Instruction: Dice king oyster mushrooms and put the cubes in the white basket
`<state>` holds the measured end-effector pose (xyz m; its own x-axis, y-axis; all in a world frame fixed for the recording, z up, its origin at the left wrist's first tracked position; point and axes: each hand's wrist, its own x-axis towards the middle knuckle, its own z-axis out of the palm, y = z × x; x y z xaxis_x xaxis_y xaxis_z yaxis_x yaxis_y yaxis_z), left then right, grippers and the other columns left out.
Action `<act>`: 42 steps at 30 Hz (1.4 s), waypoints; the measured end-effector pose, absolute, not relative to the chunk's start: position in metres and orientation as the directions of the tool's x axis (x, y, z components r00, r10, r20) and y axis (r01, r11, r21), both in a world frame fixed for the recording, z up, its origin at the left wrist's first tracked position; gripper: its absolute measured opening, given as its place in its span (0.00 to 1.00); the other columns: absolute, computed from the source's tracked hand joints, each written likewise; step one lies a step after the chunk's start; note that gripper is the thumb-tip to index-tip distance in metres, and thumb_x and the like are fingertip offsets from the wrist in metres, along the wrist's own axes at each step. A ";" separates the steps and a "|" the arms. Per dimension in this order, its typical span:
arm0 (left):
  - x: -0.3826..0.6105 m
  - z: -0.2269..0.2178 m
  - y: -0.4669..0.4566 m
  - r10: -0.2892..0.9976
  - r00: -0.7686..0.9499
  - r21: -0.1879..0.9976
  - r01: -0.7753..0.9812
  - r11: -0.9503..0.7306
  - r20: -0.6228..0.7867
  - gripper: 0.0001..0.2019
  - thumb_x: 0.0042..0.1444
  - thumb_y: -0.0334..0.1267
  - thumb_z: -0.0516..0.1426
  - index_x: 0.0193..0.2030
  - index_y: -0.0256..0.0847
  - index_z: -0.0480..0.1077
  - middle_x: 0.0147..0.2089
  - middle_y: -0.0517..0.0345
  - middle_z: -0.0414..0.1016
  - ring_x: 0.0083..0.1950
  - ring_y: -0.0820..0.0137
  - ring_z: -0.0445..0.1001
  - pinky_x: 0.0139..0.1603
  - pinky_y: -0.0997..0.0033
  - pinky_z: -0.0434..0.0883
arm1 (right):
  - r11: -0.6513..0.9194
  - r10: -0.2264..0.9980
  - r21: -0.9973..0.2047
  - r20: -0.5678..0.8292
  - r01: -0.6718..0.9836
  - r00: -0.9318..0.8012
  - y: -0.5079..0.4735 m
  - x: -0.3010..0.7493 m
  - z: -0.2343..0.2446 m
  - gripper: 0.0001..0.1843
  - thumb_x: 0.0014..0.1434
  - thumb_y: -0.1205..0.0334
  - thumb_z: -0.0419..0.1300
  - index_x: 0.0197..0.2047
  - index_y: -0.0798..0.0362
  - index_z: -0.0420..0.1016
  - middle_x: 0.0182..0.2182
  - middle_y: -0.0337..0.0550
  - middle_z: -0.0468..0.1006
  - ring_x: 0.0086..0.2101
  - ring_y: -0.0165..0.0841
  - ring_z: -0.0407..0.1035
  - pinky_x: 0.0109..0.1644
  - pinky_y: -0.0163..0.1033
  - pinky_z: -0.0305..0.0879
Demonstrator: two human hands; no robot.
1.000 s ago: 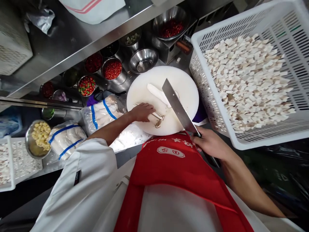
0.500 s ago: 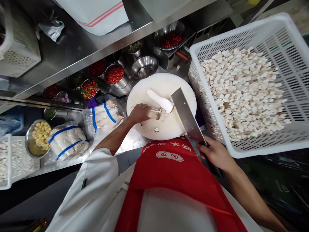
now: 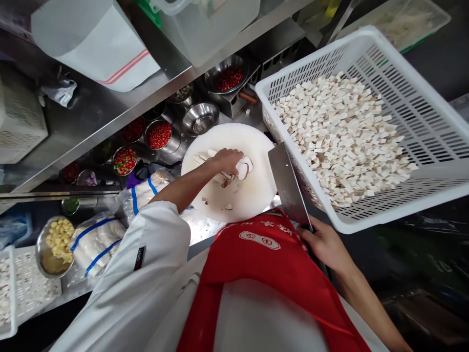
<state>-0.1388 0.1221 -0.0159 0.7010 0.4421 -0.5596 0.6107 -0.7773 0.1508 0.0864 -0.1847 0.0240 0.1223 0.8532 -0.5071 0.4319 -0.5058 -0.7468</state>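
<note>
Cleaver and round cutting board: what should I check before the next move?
1. Right hand gripping the cleaver by its handle: ok.
2. Cleaver apart from the left hand: ok.
3. Left hand's hold on the white pieces: cannot tell; the hand partly hides them.
4. Cutting board free of scraps: not ok; small bits lie on it.
5. Cutting board steady: cannot tell; its underside is hidden.

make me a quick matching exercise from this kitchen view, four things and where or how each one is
Column one:
1. cleaver
2. left hand
3. large basket
4. apron

Column two:
a. red, with white markings
b. on pale pieces over the round board
c. gripped in the right hand
d. white, slotted, with cut chunks inside

Pairs: 1-c, 2-b, 3-d, 4-a
</note>
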 end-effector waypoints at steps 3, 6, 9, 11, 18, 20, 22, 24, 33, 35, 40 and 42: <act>-0.142 -0.020 0.125 0.499 0.656 0.136 0.671 -0.729 -0.565 0.27 0.49 0.48 0.64 0.53 0.38 0.66 0.46 0.49 0.76 0.45 0.58 0.75 0.44 0.65 0.69 | -0.561 0.811 -0.754 -0.584 0.342 0.044 -0.186 0.085 0.021 0.13 0.59 0.54 0.55 0.42 0.52 0.73 0.21 0.36 0.74 0.22 0.34 0.69 0.28 0.36 0.63; -0.168 -0.015 0.134 0.486 0.776 0.290 0.611 -0.737 -0.401 0.15 0.55 0.43 0.60 0.47 0.39 0.70 0.45 0.51 0.75 0.45 0.62 0.74 0.44 0.67 0.69 | -0.571 0.797 -0.757 -0.604 0.318 -0.005 -0.179 0.088 0.019 0.14 0.60 0.54 0.54 0.45 0.52 0.72 0.21 0.35 0.74 0.21 0.34 0.69 0.29 0.37 0.64; -0.206 0.006 0.138 0.569 0.819 0.418 0.543 -0.729 -0.073 0.10 0.61 0.43 0.57 0.43 0.39 0.72 0.45 0.52 0.74 0.47 0.64 0.73 0.48 0.67 0.69 | -0.479 0.812 -0.773 -0.570 0.416 -0.123 -0.164 0.093 0.023 0.16 0.62 0.55 0.53 0.49 0.52 0.73 0.21 0.36 0.75 0.23 0.36 0.71 0.31 0.38 0.66; -0.237 0.027 0.133 0.712 0.680 0.455 0.586 -0.671 0.175 0.13 0.64 0.46 0.55 0.46 0.41 0.73 0.46 0.53 0.73 0.49 0.66 0.73 0.51 0.66 0.70 | -0.342 0.821 -0.806 -0.506 0.483 -0.263 -0.150 0.091 0.027 0.18 0.62 0.57 0.52 0.53 0.51 0.73 0.26 0.39 0.79 0.30 0.39 0.75 0.37 0.39 0.68; -0.322 0.019 0.048 0.800 0.120 0.400 0.816 -0.417 0.588 0.12 0.65 0.46 0.55 0.49 0.46 0.74 0.53 0.52 0.71 0.57 0.64 0.70 0.58 0.59 0.70 | 0.061 0.710 -0.834 -0.350 0.548 -0.611 -0.102 0.029 0.013 0.19 0.61 0.66 0.50 0.52 0.49 0.75 0.50 0.47 0.80 0.48 0.41 0.74 0.52 0.41 0.64; -0.318 -0.021 0.016 0.816 0.086 0.395 0.843 -0.365 0.571 0.11 0.66 0.40 0.53 0.50 0.46 0.74 0.52 0.52 0.71 0.54 0.64 0.72 0.56 0.59 0.71 | 0.056 0.712 -0.757 -0.427 0.652 -0.557 -0.090 0.012 0.003 0.17 0.62 0.65 0.51 0.50 0.51 0.75 0.46 0.49 0.81 0.46 0.42 0.75 0.49 0.40 0.65; -0.303 -0.062 -0.010 0.873 0.119 0.426 0.836 -0.346 0.473 0.15 0.67 0.34 0.49 0.53 0.45 0.73 0.53 0.49 0.72 0.55 0.64 0.72 0.56 0.59 0.71 | 0.049 0.725 -0.669 -0.487 0.742 -0.487 -0.080 0.005 -0.004 0.16 0.63 0.64 0.51 0.50 0.54 0.74 0.43 0.51 0.82 0.44 0.43 0.75 0.45 0.39 0.64; -0.287 -0.092 -0.026 0.892 0.243 0.441 0.800 -0.407 0.382 0.16 0.66 0.35 0.50 0.55 0.42 0.73 0.56 0.45 0.70 0.59 0.62 0.70 0.58 0.59 0.70 | 0.055 0.737 -0.607 -0.512 0.793 -0.442 -0.073 0.005 -0.007 0.16 0.65 0.63 0.50 0.51 0.54 0.73 0.44 0.52 0.81 0.46 0.44 0.74 0.45 0.39 0.63; -0.312 -0.095 -0.016 0.705 0.704 0.446 0.605 -0.659 0.087 0.30 0.58 0.58 0.59 0.62 0.43 0.68 0.67 0.43 0.64 0.69 0.54 0.58 0.67 0.52 0.59 | 0.118 0.744 -0.458 -0.547 0.881 -0.384 -0.069 -0.004 0.021 0.14 0.68 0.60 0.47 0.50 0.56 0.70 0.42 0.54 0.81 0.42 0.44 0.75 0.42 0.40 0.61; -0.313 -0.092 -0.006 0.690 0.722 0.449 0.600 -0.662 0.051 0.22 0.62 0.54 0.56 0.57 0.45 0.72 0.62 0.47 0.70 0.65 0.57 0.62 0.65 0.53 0.59 | 0.133 0.743 -0.443 -0.548 0.887 -0.385 -0.068 -0.014 0.029 0.14 0.68 0.61 0.47 0.50 0.56 0.69 0.41 0.53 0.81 0.41 0.43 0.75 0.41 0.40 0.60; -0.300 -0.092 0.008 0.661 0.750 0.471 0.577 -0.667 0.018 0.20 0.64 0.55 0.53 0.49 0.43 0.75 0.55 0.48 0.73 0.58 0.59 0.65 0.60 0.56 0.59 | 0.177 0.715 -0.401 -0.575 0.899 -0.397 -0.062 -0.032 0.041 0.14 0.68 0.63 0.46 0.50 0.56 0.68 0.39 0.52 0.81 0.39 0.43 0.76 0.40 0.40 0.59; -0.298 -0.092 0.008 0.665 0.747 0.484 0.571 -0.663 0.029 0.20 0.64 0.55 0.52 0.48 0.43 0.74 0.55 0.49 0.73 0.58 0.59 0.65 0.60 0.57 0.59 | 0.200 0.701 -0.390 -0.584 0.899 -0.410 -0.059 -0.034 0.043 0.13 0.69 0.62 0.46 0.49 0.56 0.68 0.39 0.52 0.81 0.39 0.43 0.76 0.40 0.40 0.59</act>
<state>-0.2985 0.0076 -0.0923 0.7465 0.6647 0.0291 0.5712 -0.6627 0.4844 -0.0335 -0.0587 0.0431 -0.4097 0.7008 -0.5840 0.8987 0.2002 -0.3902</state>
